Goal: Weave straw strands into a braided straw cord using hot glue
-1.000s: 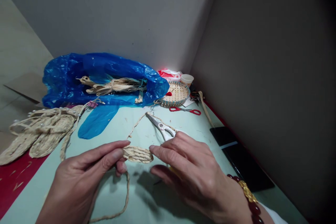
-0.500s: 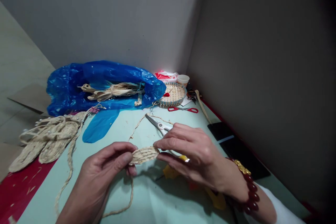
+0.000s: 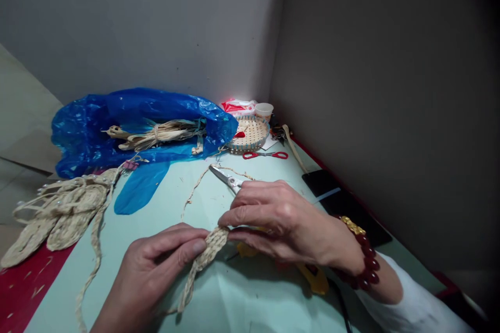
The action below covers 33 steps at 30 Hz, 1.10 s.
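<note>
A small oval piece of coiled straw braid point(image 3: 214, 245) is held between my two hands above the table. My left hand point(image 3: 164, 260) pinches its left edge between thumb and fingers. At the upper right end, my right hand point(image 3: 277, 221) grips it with the thumb and fingertips. A loose tail of braid hangs down from its lower end. Just beyond my right hand lie scissors point(image 3: 226, 178) with metal blades, their handles hidden behind the hand. Beneath that hand a yellow tool point(image 3: 314, 278) is partly covered; I cannot make out its kind.
A blue plastic bag point(image 3: 86, 130) holds a bundle of dry straw strips point(image 3: 160, 134). Woven straw slippers point(image 3: 74, 213) lie at the left. Behind are a round woven basket point(image 3: 252, 132), red-handled scissors point(image 3: 265, 155) and a cup point(image 3: 264, 110). A black flat object point(image 3: 344, 208) lies at right.
The oval braid piece has turned from lying level to a steep slant, and its loose tail now shows below it. Both hands still hold it. The whole view has shifted slightly.
</note>
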Available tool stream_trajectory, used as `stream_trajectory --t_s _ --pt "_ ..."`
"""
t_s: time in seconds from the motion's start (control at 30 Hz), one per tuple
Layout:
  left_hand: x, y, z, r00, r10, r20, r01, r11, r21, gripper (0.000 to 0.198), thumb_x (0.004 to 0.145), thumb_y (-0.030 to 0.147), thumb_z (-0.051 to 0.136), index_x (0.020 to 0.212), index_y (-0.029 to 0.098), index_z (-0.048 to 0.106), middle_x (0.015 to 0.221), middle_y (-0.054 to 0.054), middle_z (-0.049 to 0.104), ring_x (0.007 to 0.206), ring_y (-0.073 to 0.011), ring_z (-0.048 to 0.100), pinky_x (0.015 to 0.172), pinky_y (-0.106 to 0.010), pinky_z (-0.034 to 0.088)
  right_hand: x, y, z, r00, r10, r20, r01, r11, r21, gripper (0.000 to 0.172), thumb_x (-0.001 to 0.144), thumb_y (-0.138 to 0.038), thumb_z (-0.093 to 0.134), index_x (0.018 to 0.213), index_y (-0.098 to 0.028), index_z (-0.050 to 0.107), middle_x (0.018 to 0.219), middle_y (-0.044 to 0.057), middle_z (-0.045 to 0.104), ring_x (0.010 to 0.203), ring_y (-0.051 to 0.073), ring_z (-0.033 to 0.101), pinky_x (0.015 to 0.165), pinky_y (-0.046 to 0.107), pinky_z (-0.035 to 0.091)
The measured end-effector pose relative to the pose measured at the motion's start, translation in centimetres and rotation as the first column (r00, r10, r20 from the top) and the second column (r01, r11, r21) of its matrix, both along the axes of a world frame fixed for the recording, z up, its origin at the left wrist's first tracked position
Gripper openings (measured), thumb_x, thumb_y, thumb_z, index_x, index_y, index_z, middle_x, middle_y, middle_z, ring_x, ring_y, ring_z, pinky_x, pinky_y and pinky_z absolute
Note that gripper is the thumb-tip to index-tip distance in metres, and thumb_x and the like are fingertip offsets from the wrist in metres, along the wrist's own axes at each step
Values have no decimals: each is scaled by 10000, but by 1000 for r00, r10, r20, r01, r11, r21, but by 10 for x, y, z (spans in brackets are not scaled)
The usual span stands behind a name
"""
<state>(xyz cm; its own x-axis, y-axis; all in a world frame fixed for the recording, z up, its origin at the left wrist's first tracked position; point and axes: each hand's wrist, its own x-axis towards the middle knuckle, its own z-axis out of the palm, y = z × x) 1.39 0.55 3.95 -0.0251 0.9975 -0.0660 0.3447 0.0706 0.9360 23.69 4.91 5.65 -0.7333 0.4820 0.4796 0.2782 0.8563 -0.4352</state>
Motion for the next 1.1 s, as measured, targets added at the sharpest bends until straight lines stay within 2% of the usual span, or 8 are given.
stream_trajectory --t_s 0.17,0.4,0.5,0.6,0.73,0.93,1.03,1.1 --pt "1 -4 0 999 -47 -13 47 999 -12 142 695 411 756 738 314 849 726 -36 780 704 -241 693 643 -276 541 -1 -1 -2 999 -15 51 13 999 43 204 1002 -225 543 1020 -118 716 809 36 629 734 154 523 675 287 441" --pt "4 -8 -3 1000 -21 14 21 1000 22 100 717 426 754 731 373 839 763 -17 792 796 -231 707 725 -254 545 0 1 -4 998 13 61 -16 999 34 202 999 -160 528 1069 -101 707 858 49 654 775 160 515 687 296 415" --pt "4 -5 -2 994 -106 38 106 994 11 173 778 432 699 763 333 840 822 -29 774 788 -216 686 710 -242 528 0 0 -3 992 30 119 -36 998 45 217 1001 -149 514 1132 -122 684 904 48 677 799 171 502 673 312 385" --pt "1 -1 -3 984 -178 19 178 984 1 174 774 402 713 689 291 817 758 -28 719 727 -196 653 650 -225 504 -3 -2 -4 984 31 173 -40 998 47 217 991 -152 542 1166 -150 671 912 34 683 807 175 484 664 314 379" --pt "-7 2 -8 981 -192 32 194 979 -57 144 775 387 732 698 280 788 744 -16 702 772 -199 644 686 -222 503 -12 -3 -10 993 8 115 -21 993 114 213 1022 -167 493 1128 -118 671 860 41 679 778 178 458 709 326 413" --pt "-4 -3 -11 943 -6 333 78 976 -203 152 756 365 784 830 232 777 579 43 601 535 -104 494 526 -183 430 -23 -10 -19 980 -133 -146 160 968 192 202 999 -128 524 1165 -102 637 1161 96 698 971 219 529 854 405 436" --pt "1 -5 -7 878 118 463 -21 978 -208 171 760 359 794 864 225 770 602 38 642 576 -99 530 577 -167 462 -26 -18 -17 922 -265 -284 325 926 193 189 951 -65 567 1114 -108 654 1129 109 704 927 215 563 840 400 433" --pt "3 -6 -4 829 180 530 -85 976 -199 166 743 345 813 861 236 769 646 40 677 581 -91 544 589 -159 475 -29 -25 -14 904 -315 -290 365 921 137 153 955 -96 575 1082 -107 660 1026 111 717 854 211 577 792 380 430"
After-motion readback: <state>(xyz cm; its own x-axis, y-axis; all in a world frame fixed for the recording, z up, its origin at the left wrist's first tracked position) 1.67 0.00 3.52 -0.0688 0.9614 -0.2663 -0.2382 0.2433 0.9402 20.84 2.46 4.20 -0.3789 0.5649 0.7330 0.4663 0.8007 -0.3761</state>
